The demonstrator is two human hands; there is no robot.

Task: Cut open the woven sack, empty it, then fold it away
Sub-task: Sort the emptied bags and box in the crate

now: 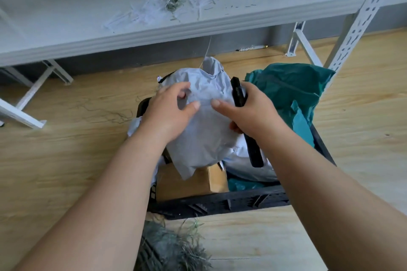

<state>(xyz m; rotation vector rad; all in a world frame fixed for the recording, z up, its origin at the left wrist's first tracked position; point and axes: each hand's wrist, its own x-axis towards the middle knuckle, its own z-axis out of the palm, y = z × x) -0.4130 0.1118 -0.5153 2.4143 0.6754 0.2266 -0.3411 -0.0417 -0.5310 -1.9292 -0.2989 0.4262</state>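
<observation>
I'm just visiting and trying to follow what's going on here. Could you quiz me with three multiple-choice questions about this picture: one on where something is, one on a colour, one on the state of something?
1. Where is the crumpled white woven sack?
A. On the white shelf
B. Held over the black plastic crate
C. Flat on the wooden floor

2. What colour is the crumpled sheet at the crate's right side?
A. Teal green
B. Red
C. Yellow

3. What is the right hand doing?
A. Hanging empty
B. Resting on the shelf
C. Gripping a black cutting tool while touching the sack

Answers:
1 B: both hands, the left hand included, hold it above the crate.
2 A: the sheet is plainly teal.
3 C: the black tool sticks out above and below the closed hand.
</observation>
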